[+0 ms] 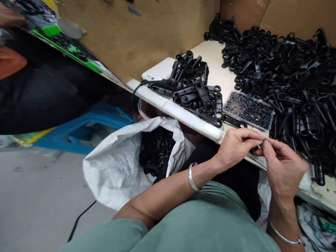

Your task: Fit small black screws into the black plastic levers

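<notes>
Both hands meet just off the near edge of the surface (217, 70), at 3 o'clock in the view. The left hand (236, 147) has its grip closed, thumb and forefinger pinched on a small black piece (255, 150). The right hand (283, 168) comes in from 4 o'clock, and its fingertips are closed on the same piece from the other side. The fingers hide most of the piece, so its shape cannot be told. It is probably held at the fingertips of 2 hands because it is too small for a fuller hold.

Just above the hands, toward 1 o'clock, a shallow clear tray (271, 120) of tiny dark bits sits near the edge, likely so a hand can reach it easily. A big pile (288, 70) of black plastic arms with ring ends fills the surface from 1 to 3 o'clock. A smaller pile (194, 89) of the same arms lies apart at 12 o'clock on a white board (160, 71), as if sorted from the rest.

Below the edge, at 9 o'clock from the hands, a white sack (115, 164) stands open on the floor with more black parts inside. Its mouth is under the board's end, which would suit dropping parts in. A blue stool (86, 127) lies beyond it at 10 o'clock. Each wrist wears 1 silver bangle (192, 177).
</notes>
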Motion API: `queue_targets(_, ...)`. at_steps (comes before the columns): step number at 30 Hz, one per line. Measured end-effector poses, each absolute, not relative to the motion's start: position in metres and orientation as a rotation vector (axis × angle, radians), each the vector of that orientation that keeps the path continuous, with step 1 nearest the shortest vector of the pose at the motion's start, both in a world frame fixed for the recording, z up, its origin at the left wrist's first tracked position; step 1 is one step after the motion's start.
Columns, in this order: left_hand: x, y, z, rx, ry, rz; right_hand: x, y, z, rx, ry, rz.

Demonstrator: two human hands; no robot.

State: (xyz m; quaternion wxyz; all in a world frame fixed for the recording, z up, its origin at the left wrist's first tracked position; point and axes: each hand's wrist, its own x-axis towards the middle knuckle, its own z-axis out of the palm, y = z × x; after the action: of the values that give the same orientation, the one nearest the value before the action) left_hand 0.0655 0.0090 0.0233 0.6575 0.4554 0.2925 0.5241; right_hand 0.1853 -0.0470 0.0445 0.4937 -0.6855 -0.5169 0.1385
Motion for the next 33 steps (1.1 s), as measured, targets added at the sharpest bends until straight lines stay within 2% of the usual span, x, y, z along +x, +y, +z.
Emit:
queue_targets(10,0.057,0.014,0.021,1.366,0.725,1.084,0.199,-0.038,0.045,-1.678,-1.377,0.369)
queue_targets(15,0.037,0.014,0.026,2.077,0.826,1.012,0.212,-0.045,0.046,-1.717,-1.271,0.426)
queue_targets(20,0.026,0.010,0.023,2.628,0.928,0.635,0.224,-0.058,0.034,-1.843,-1.321,0.476)
queue_targets(23,0.028,0.006,0.017,2.672,0.937,0.563,0.225,-0.062,0.028,-1.869,-1.421,0.439)
queue_targets(33,0.031,-0.004,0.004,2.558,0.914,0.736,0.216,-0.066,0.025,-1.816,-1.782,0.147)
